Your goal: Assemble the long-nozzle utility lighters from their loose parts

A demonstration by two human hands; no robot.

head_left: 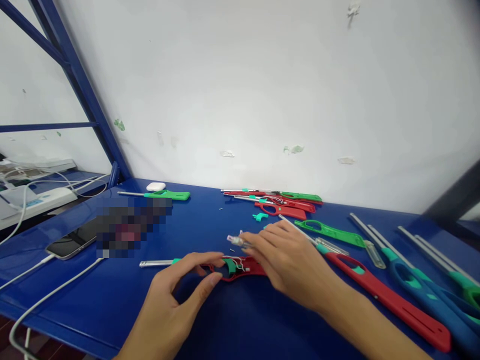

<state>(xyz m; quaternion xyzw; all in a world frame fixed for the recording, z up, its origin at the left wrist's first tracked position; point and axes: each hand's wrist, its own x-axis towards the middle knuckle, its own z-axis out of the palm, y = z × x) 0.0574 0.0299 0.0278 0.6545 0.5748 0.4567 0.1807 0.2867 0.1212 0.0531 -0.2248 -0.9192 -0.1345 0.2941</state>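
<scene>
In front of me a red utility lighter's open half shell [257, 267] lies on the blue table, with a metal tube to the left. A teal trigger [229, 266] and thin white wires show inside it. My left hand [176, 295] grips the shell around its trigger ring, index finger along the upper edge and thumb at the lower one. Just above the shell, my right hand [288, 250] pinches a small clear fuel tank [237, 241], its pale valve end pointing left. Most of the tank is hidden by my fingers.
Lighter parts and red and green shells [287, 210] lie near the wall. Clear fuel tanks [374, 254], a closed red lighter [390, 297] and blue lighters [416, 285] are at right. A green lighter [168, 195], white case [155, 186] and cabled phone [75, 240] lie at left.
</scene>
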